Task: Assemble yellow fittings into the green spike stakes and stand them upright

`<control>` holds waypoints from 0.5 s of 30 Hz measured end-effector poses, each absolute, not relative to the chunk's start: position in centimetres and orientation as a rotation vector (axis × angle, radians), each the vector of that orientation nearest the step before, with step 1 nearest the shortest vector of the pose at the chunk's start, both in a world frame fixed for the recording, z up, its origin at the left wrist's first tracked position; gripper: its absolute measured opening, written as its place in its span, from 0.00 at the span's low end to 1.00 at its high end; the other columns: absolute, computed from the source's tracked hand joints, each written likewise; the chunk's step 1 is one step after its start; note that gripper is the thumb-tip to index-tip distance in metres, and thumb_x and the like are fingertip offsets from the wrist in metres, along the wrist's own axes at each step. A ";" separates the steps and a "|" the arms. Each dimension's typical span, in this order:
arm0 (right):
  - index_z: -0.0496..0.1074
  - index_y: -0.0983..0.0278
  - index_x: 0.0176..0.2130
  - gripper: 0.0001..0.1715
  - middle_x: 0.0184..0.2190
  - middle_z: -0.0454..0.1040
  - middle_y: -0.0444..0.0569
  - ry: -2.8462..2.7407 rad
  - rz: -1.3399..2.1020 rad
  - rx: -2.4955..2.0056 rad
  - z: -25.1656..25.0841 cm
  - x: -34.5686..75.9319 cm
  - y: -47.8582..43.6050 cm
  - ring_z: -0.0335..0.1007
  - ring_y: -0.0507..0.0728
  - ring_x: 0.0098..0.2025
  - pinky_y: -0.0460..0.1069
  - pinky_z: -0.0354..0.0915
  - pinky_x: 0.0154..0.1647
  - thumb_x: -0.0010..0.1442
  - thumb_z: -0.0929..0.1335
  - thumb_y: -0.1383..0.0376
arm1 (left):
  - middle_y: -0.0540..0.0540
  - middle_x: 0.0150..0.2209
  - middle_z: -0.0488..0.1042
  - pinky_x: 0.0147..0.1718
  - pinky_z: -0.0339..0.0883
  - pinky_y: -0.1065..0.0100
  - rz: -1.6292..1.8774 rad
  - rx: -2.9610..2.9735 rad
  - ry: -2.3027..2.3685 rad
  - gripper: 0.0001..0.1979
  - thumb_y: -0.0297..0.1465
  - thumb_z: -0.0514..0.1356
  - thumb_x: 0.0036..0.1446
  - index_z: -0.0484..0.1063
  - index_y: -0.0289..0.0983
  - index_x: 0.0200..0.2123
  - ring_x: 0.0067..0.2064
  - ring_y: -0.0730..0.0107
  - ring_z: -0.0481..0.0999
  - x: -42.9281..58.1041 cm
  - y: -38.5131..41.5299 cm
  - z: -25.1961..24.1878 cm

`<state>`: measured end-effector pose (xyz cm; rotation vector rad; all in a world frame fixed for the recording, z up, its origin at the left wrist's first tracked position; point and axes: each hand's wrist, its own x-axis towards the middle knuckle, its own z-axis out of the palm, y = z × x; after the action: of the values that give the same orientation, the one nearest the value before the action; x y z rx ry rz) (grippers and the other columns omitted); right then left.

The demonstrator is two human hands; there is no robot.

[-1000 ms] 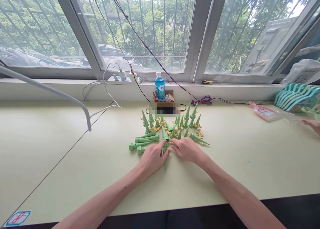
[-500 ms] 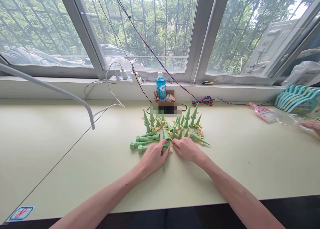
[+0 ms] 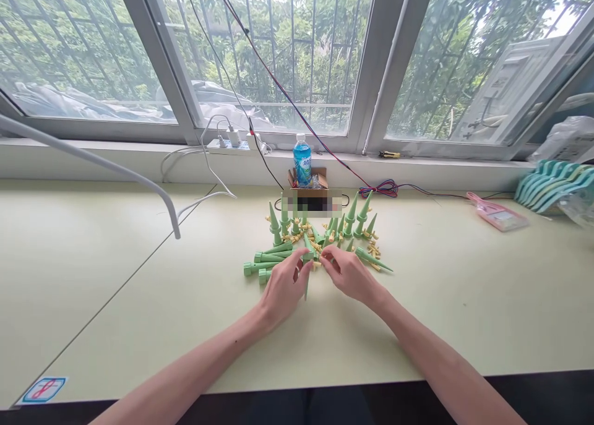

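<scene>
My left hand (image 3: 286,283) is closed around the collar of a green plastic watering spike (image 3: 307,284), whose tip points down toward me. Close beside it, my right hand (image 3: 344,269) pinches what looks like a small yellow valve (image 3: 321,257), largely covered by the fingers. Several more green spikes (image 3: 264,268) lie in a pile left of my left hand. Behind both hands, other green spikes (image 3: 351,211) stand upright, with loose yellow valves (image 3: 373,249) scattered among them.
A blue-filled bottle (image 3: 302,162) stands in a small cardboard box (image 3: 320,179) behind the spikes. Farther right lie a coiled red-blue cable (image 3: 383,188), a pink-edged pouch (image 3: 501,216) and teal hangers (image 3: 552,187). A white curved tube (image 3: 153,187) reaches over the table's left side.
My right hand has moved slightly up and opened a small gap from the left. The left fingers have shifted on the spike. Another person's hand at the right edge is gone; clear plastic there has shifted.
</scene>
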<state>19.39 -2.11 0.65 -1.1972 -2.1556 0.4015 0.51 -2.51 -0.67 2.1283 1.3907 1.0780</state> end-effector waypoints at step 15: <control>0.68 0.64 0.43 0.09 0.36 0.74 0.50 -2.005 0.372 -1.007 0.2 19.3 -2.1 0.68 0.51 0.28 0.45 0.65 0.28 0.69 0.61 0.64 | 0.54 0.27 0.65 0.17 0.53 0.74 1.252 1.955 1.390 0.11 0.39 0.53 0.65 0.63 0.43 0.48 0.17 0.80 0.57 0.3 -2.1 0.2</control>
<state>19.26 -2.13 0.20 -1.0072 -2.0053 0.3718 0.30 -2.14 0.15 1.9549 1.3903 1.2524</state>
